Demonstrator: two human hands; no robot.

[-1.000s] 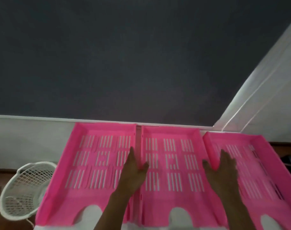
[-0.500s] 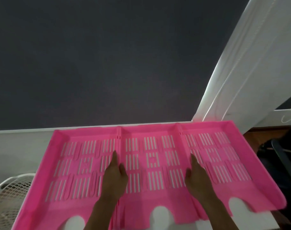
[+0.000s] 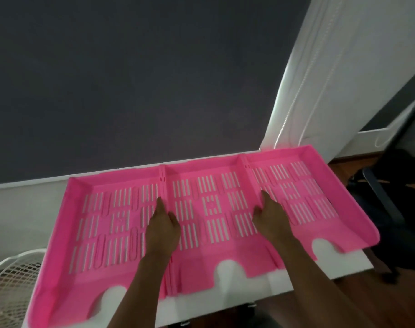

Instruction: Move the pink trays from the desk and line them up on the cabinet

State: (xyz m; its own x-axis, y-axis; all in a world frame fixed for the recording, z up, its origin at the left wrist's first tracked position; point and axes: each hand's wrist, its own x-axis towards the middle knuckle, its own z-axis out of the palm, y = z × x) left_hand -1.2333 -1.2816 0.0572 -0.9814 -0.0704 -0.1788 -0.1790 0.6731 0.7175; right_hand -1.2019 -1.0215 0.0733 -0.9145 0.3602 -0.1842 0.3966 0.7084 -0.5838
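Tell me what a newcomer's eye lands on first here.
Three bright pink trays sit side by side on the white cabinet top: the left tray, the middle tray and the right tray. The left hand lies flat over the left-middle seam and the right hand over the middle-right seam. A white mesh basket stands lower left.

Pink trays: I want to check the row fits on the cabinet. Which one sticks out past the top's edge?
The right tray: its right front corner overhangs the white cabinet top. The middle tray lies fully on it; the left tray shows no clear overhang.
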